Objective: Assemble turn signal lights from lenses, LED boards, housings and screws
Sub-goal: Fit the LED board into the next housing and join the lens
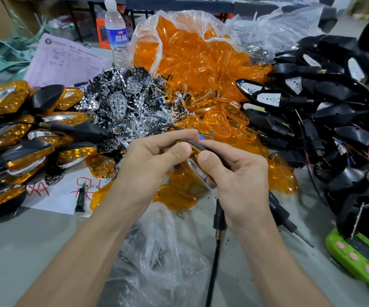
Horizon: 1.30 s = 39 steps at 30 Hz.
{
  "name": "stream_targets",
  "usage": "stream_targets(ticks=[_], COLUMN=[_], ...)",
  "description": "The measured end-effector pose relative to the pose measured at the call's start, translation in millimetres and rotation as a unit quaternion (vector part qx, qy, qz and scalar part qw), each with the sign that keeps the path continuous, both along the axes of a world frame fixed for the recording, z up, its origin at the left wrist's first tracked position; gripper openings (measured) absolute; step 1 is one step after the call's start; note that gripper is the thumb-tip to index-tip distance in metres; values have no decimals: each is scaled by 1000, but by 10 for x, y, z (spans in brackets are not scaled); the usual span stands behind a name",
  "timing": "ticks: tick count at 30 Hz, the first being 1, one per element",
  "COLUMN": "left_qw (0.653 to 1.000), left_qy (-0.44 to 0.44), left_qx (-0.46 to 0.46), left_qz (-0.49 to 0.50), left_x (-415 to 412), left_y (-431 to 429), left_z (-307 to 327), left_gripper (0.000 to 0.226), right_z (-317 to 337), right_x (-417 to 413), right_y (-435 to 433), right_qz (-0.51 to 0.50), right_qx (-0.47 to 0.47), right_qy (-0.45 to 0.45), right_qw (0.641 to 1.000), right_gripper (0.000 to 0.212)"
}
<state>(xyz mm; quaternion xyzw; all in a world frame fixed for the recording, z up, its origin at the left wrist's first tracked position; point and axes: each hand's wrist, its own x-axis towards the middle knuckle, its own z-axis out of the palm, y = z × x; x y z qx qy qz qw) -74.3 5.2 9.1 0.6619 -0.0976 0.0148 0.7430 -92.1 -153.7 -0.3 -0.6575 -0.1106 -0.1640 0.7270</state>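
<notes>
Both hands hold one turn signal light [195, 165] at the centre, over the table. It has an orange lens, a chrome strip and a black housing, and its black stem and cable [217, 220] hang down toward me. My left hand [154, 160] grips its left side, thumb on the lens. My right hand [236, 173] grips its right side, thumb pressing the lens edge. Loose orange lenses [201, 58] fill a clear bag behind. Chrome reflectors [121, 103] lie in a heap at centre left. Black housings with LED boards [325, 103] are piled at the right.
Finished lights [19, 138] are stacked at the left. A water bottle [117, 34] and a paper form [66, 63] stand behind them. A clear bag with screws [154, 244] lies near me, a black screwdriver [287, 222] to its right, a green device [358, 255] at the far right.
</notes>
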Motion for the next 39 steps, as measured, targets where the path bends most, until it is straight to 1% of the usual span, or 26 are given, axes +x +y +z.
stream_targets(ticks=[3, 6, 9, 10, 12, 14, 15, 17, 19, 22, 24, 26, 27, 31, 34, 39], left_qw=[1000, 999, 998, 997, 995, 992, 991, 991, 990, 991, 997, 999, 999, 994, 993, 994], left_qy=[-2, -14, -5, 0, 1, 6, 12, 20, 25, 22, 20, 23, 20, 16, 15, 22], left_qx=[-9, -6, 16, 20, 28, 28, 23, 18, 17, 19, 8, -28, -39, -78, -88, -93], left_qz=[-4, 30, 66, 77, 98, 121, 128, 134, 136, 130, 74, -1, -24, -75, -72, -49], left_x=[-15, -27, -31, -28, 0, 30, 44, 50, 44, 42, 37, 31, 32, 40, 44, 52], left_y=[-19, -29, -45, -53, -41, -12, 2, 13, 4, 1, -4, -9, -5, 73, 111, 124], left_z=[5, 0, -15, -17, -32, -37, -42, -50, -60, -56, -29, -6, 5, 45, 29, -5], left_gripper=[22, 21, 18, 16, 10, 19, 21, 16, 7, 9, 19, 33, 37, 40, 38, 35], right_z=[-23, -39, -34, -26, -17, -15, -24, -18, -26, -16, -2, 9, 4, 21, 13, -28], right_x=[7, 14, 15, 8, -9, -26, -31, -39, -56, -67, -60, -52, -47, -60, -61, -82], right_y=[-7, 0, 4, 4, 14, 21, 15, -5, -13, 14, 18, 8, -2, -22, -44, 10], right_qz=[-10, -17, -18, -9, 44, 66, 47, -7, -17, -11, 0, 25, 33, 70, 79, 57], right_qx=[-4, -19, -55, -69, -101, -169, -200, -219, -225, -200, -165, -113, -98, -74, -72, -107], right_qy=[-1, 17, 46, 63, 88, 81, 73, 68, 62, 35, 13, 20, 25, 27, 31, 17], right_qw=[1000, 1000, 997, 996, 990, 980, 976, 973, 972, 979, 986, 993, 994, 994, 994, 992], right_gripper=[23, 18, 13, 16, 29, 32, 39, 52, 52, 37, 40, 38, 37, 36, 32, 25])
